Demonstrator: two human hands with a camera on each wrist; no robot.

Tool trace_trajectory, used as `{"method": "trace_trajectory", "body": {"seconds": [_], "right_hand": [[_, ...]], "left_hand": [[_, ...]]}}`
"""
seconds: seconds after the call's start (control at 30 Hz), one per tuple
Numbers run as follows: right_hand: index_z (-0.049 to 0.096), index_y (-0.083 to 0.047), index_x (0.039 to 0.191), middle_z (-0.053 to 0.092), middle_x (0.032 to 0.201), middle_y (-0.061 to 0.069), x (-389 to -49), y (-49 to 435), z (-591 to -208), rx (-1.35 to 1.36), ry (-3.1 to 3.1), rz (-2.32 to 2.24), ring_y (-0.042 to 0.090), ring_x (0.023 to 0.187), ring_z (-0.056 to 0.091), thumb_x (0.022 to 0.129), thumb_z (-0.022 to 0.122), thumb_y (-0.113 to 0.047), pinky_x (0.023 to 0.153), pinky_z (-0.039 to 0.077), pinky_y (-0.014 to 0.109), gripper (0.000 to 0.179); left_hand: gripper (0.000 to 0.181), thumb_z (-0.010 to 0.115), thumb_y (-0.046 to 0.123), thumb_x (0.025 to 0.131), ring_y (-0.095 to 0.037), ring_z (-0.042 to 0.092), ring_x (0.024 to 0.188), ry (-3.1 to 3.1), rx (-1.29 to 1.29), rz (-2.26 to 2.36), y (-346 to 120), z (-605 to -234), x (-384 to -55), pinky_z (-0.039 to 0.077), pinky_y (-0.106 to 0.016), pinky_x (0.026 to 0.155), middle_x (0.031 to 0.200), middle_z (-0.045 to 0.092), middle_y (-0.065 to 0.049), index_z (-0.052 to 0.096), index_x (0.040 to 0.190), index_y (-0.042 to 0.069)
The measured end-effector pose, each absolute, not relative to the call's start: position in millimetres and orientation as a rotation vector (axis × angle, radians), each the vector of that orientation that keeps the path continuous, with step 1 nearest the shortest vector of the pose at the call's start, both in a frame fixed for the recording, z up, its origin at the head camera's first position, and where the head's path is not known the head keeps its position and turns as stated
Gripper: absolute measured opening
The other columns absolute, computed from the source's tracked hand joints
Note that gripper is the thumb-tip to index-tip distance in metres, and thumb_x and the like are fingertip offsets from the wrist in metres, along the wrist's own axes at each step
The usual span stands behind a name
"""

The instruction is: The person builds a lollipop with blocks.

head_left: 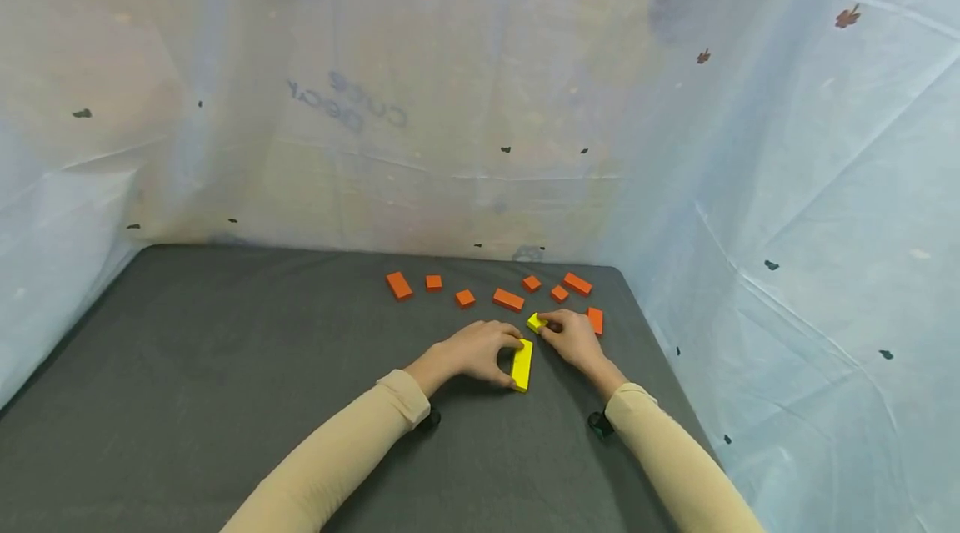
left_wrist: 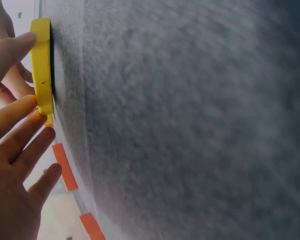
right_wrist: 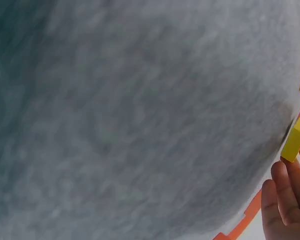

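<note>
My left hand (head_left: 480, 349) pinches a long yellow block (head_left: 523, 366) by its ends, thumb at the near end and a finger at the far end. In the left wrist view, that block (left_wrist: 42, 72) spans from thumb to fingertip while the other fingers spread away from it. Just beyond and to the right, my right hand (head_left: 573, 339) holds a small yellow block (head_left: 534, 322) between thumb and fingers. The right wrist view shows this small block (right_wrist: 293, 143) at the fingertips, close over the dark surface. An orange block (head_left: 596, 320) lies beside the right hand, partly hidden by it.
Several orange blocks are scattered along the back of the dark grey table (head_left: 225, 366), among them a long one (head_left: 508, 300) just past the hands and another (head_left: 400, 286) farther left. Translucent plastic sheeting (head_left: 450, 99) hangs behind the table and along its right side.
</note>
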State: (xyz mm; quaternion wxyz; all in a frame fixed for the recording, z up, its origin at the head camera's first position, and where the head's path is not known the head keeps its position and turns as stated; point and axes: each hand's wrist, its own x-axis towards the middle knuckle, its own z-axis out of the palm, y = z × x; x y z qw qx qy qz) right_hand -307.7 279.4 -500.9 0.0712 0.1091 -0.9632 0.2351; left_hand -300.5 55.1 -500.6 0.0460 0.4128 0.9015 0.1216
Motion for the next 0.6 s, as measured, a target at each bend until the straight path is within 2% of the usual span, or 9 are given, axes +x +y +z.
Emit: {"method": "trace_trajectory", "body": {"seconds": [0.4, 0.6], "right_hand": [[0.07, -0.019, 0.118, 0.069, 0.113, 0.002, -302.3, 240.8, -484.9, 0.404, -2.751, 0.905, 0.016, 0.087, 0.067, 0.091, 0.067, -0.024, 0.071, 0.056, 0.032, 0.028], [0.07, -0.02, 0.118, 0.069, 0.11, -0.002, -299.7, 213.1, -473.9, 0.488, -2.711, 0.967, 0.011, 0.087, 0.065, 0.09, 0.068, -0.024, 0.073, 0.055, 0.028, 0.028]], "left_hand": [[0.073, 0.07, 0.066, 0.073, -0.015, 0.047, 0.129, 2.816, 1.258, 0.434, 8.9, -489.1, -289.9, 0.04, -0.042, 0.106, 0.141, 0.049, 0.007, 0.058, 0.133, 0.025], [0.072, 0.07, 0.065, 0.074, -0.016, 0.047, 0.129, 2.868, 1.267, 0.449, -21.0, -482.5, -279.1, 0.041, -0.042, 0.105, 0.141, 0.049, 0.007, 0.059, 0.133, 0.025]]}}
